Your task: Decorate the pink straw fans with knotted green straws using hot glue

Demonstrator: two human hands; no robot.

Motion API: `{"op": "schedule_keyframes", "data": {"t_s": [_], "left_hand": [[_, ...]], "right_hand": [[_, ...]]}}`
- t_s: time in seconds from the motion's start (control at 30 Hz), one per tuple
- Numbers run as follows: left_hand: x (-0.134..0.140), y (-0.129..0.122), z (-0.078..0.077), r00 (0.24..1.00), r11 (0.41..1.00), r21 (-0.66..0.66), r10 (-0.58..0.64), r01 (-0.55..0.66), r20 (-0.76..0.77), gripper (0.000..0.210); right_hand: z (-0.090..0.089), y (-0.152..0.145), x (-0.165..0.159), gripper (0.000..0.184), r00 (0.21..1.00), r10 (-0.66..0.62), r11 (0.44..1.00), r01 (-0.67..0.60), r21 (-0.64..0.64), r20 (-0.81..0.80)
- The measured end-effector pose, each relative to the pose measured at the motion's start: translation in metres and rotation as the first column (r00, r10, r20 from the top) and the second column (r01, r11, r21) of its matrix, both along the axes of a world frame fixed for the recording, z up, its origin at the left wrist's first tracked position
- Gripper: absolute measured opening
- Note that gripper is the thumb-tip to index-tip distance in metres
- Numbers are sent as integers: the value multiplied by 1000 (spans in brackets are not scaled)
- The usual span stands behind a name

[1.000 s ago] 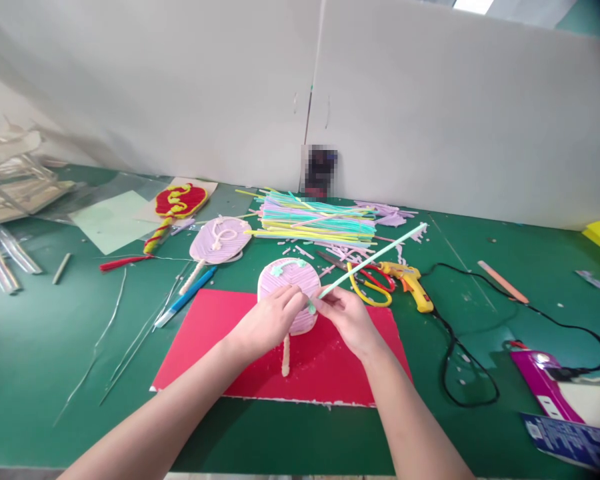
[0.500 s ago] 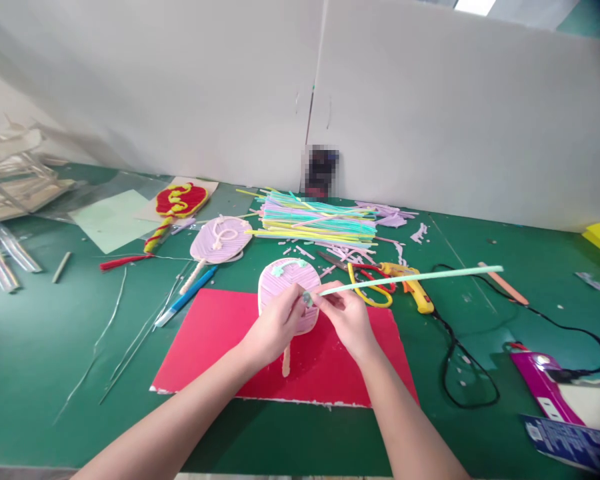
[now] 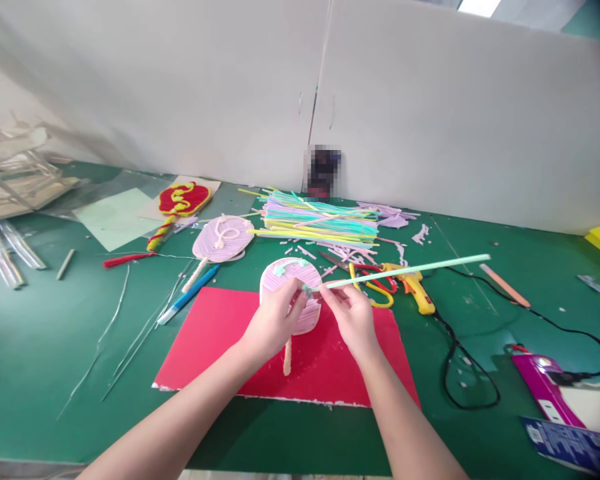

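Note:
A mint-green pipe cleaner [image 3: 420,269] slants up to the right from between my hands. Its near end is bent into a small knot, pinched in the fingertips of my left hand [image 3: 276,317]. My right hand [image 3: 351,319] grips the straight stem close to that knot. Beneath them a round lilac fan [image 3: 307,320] with a cream rim and a short cream handle [image 3: 287,357] lies on a red board [image 3: 215,340]. Mint flower shapes [image 3: 280,270] and a curved mint strip sit on the fan's upper part. My left hand covers some of its face.
Behind the board lies a bundle of pastel pipe cleaners [image 3: 320,223]. Scissors [image 3: 380,293] and a yellow glue gun [image 3: 420,293] with a black cord are to the right, near a purple power strip [image 3: 543,383]. Leftward are another lilac fan [image 3: 220,247], a red fan [image 3: 200,199] and a blue pen [image 3: 193,292].
The free end of the pipe cleaner has swung slightly up and left. My right hand has shifted a little away from my left. The fan stays on the board.

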State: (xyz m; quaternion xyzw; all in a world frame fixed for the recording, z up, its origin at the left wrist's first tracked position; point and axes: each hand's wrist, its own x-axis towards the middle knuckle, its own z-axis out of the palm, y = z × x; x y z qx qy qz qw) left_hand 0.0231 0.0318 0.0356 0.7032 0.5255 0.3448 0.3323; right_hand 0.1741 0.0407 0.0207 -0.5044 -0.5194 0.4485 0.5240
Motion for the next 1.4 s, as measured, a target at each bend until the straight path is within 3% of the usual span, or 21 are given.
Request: {"op": "schedule_keyframes", "data": {"t_s": [0.2, 0.4, 0.5, 0.77, 0.87, 1.0, 1.17, 1.3, 1.4], "left_hand": [[-1, 1, 2, 999, 1000, 14, 27, -28, 30, 18], [-1, 1, 0, 1000, 1000, 12, 1, -1, 6, 18], [-1, -1, -4, 997, 1000, 0, -27, 27, -75, 16], [0, -3, -9, 945, 992, 19, -110, 122, -308, 16], [1, -2, -11, 968, 993, -35, -118, 113, -220, 15], [-1, 2, -15, 992, 982, -139, -125, 125, 11, 19], [-7, 7, -15, 969, 948, -245, -159, 204, 188, 22], [-10, 9, -14, 968, 960, -183, -183, 213, 171, 23], [-12, 11, -12, 969, 965, -146, -194, 216, 155, 21]], "right_hand": [[3, -1, -1, 21, 995, 52, 995, -59, -85, -82], [-3, 3, 0, 25, 950, -42, 979, -23, -205, -308], [-7, 6, 2, 26, 965, -63, 967, -3, -254, -254], [-7, 4, 7, 22, 991, -40, 998, 45, -38, 125], [-4, 1, 7, 18, 976, -48, 996, 30, 87, 212], [0, -2, 5, 16, 953, -44, 971, -30, 237, 300], [1, -3, 4, 16, 952, 41, 962, -119, 246, 302], [0, -2, 2, 17, 950, 158, 939, -229, 257, 269], [-2, -1, 1, 16, 956, 184, 950, -233, 209, 228]]}}
